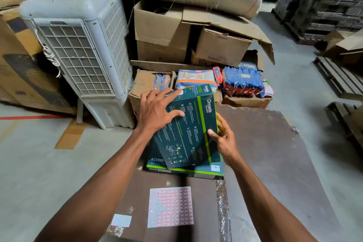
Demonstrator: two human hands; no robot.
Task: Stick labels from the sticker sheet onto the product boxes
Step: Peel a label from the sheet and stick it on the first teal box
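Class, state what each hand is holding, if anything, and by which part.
Right hand grips the dark green cardboard product box by its right edge; left hand presses flat on its top.

— How many product boxes have you got there?
— Two dark green product boxes (188, 129), one stacked on the other (196, 171).
— And sticker sheets?
— One sticker sheet (170, 206), and my two hands.

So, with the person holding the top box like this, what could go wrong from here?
The upper box sits tilted and turned on the lower box; the left hand lies flat on it and only the right hand grips its edge, so it might slide. The sticker sheet lies loose nearby and an arm could brush it.
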